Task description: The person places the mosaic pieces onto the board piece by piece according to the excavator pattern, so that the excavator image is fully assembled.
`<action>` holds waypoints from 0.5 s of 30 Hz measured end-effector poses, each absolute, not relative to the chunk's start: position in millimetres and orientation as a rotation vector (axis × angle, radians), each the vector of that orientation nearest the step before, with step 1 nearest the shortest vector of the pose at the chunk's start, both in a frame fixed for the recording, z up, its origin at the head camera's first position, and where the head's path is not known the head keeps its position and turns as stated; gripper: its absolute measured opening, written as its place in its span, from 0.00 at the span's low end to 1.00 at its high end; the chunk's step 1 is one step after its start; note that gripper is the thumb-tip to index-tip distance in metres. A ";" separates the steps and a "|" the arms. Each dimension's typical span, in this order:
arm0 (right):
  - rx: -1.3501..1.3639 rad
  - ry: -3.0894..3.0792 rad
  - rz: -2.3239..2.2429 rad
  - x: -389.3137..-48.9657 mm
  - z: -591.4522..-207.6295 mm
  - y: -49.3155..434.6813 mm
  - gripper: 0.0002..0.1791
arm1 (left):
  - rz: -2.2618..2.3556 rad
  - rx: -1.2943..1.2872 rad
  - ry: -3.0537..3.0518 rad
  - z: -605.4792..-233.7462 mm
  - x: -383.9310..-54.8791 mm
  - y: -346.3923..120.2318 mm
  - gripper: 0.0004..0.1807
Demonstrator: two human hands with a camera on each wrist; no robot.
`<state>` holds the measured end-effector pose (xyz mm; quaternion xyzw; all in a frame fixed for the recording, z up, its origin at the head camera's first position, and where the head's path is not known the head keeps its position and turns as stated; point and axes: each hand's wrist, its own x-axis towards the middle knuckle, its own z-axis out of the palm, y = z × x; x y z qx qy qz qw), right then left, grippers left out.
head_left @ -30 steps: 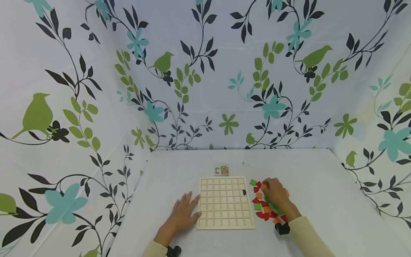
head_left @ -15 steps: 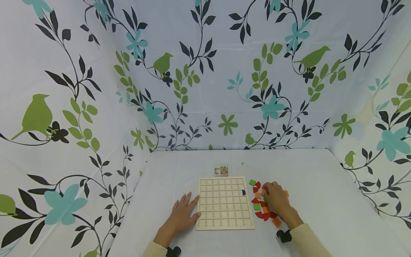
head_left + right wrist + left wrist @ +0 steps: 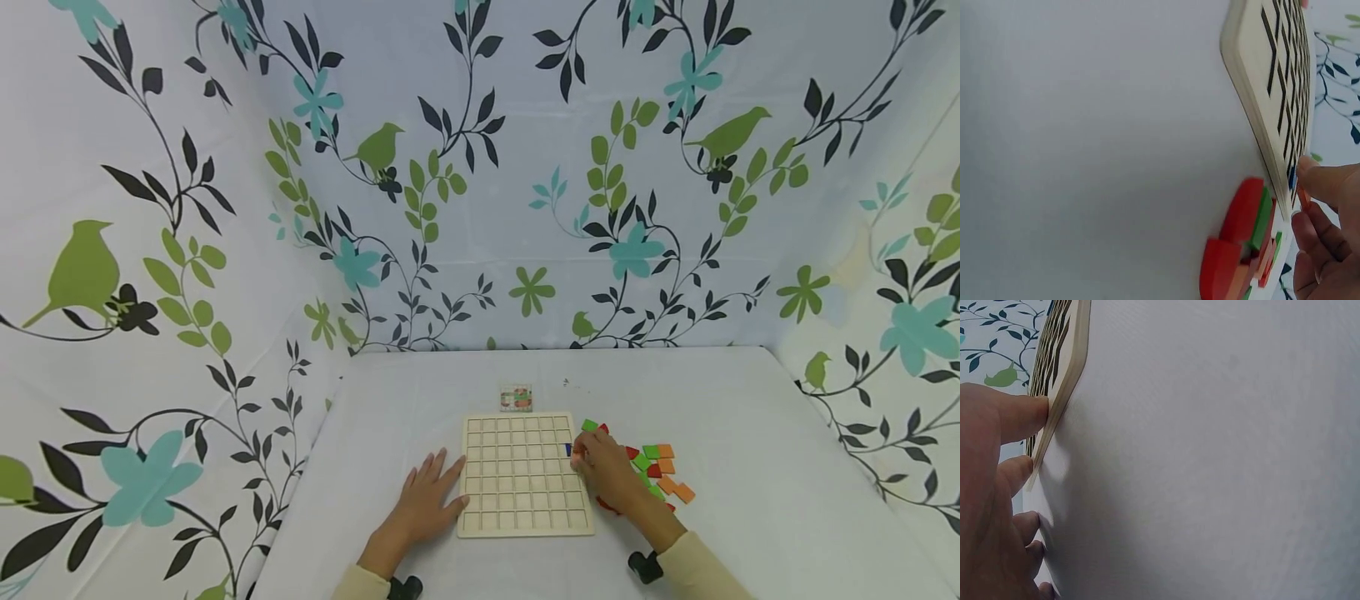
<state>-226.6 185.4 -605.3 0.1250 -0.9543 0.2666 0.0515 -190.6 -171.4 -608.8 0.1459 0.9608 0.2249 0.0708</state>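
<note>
My right hand (image 3: 611, 468) is at the right edge of the wooden grid board (image 3: 517, 502). In the right wrist view its thumb and fingers pinch a small orange piece (image 3: 1303, 198). A blue piece (image 3: 567, 449) sits in the board's rightmost column, right by those fingertips. My left hand (image 3: 427, 502) lies with fingers spread on the table at the board's left side. Its thumb and a finger touch the board's edge (image 3: 1072, 378) in the left wrist view.
Loose red, green and orange pieces, such as an orange square (image 3: 684, 492) and a red piece (image 3: 1242, 209), lie right of the board, partly hidden by my right arm. Behind the board lies a small picture card (image 3: 516, 398). Patterned cloth (image 3: 450, 250) hangs beyond the white table (image 3: 705, 392).
My right hand has moved left from the loose pieces to the board's right edge, carrying the orange piece. The left hand has stayed in place.
</note>
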 end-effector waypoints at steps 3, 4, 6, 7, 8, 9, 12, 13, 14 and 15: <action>0.395 -2.928 0.839 -222.5 -605.7 179.1 0.08 | 0.682 0.440 2.889 -609.4 -190.7 -171.3 0.37; 0.386 -2.937 0.835 -221.6 -605.9 177.7 0.08 | 0.683 0.441 2.889 -609.6 -190.9 -171.2 0.37; 0.379 -2.954 0.818 -220.9 -607.1 176.0 0.07 | 0.683 0.442 2.888 -610.2 -190.9 -171.4 0.37; 0.381 -2.959 0.809 -220.6 -607.6 175.7 0.07 | 0.682 0.439 2.886 -610.6 -190.9 -171.7 0.37; 0.385 -2.965 0.803 -220.3 -607.7 175.4 0.07 | 0.680 0.436 2.884 -610.8 -190.9 -172.1 0.37; 0.388 -2.970 0.805 -219.9 -607.4 175.2 0.06 | 0.679 0.434 2.883 -611.1 -190.9 -172.5 0.37; 0.400 -2.975 0.815 -218.3 -605.4 176.0 0.05 | 0.679 0.429 2.884 -612.5 -191.5 -173.5 0.37; 0.402 -2.972 0.816 -217.6 -604.2 176.6 0.05 | 0.674 0.426 2.884 -613.0 -192.0 -173.7 0.37; 0.403 -2.971 0.819 -217.0 -602.8 177.1 0.05 | 0.669 0.425 2.886 -613.6 -192.5 -173.8 0.37; 0.404 -2.970 0.821 -216.5 -601.8 177.8 0.05 | 0.666 0.422 2.888 -614.3 -192.8 -173.8 0.37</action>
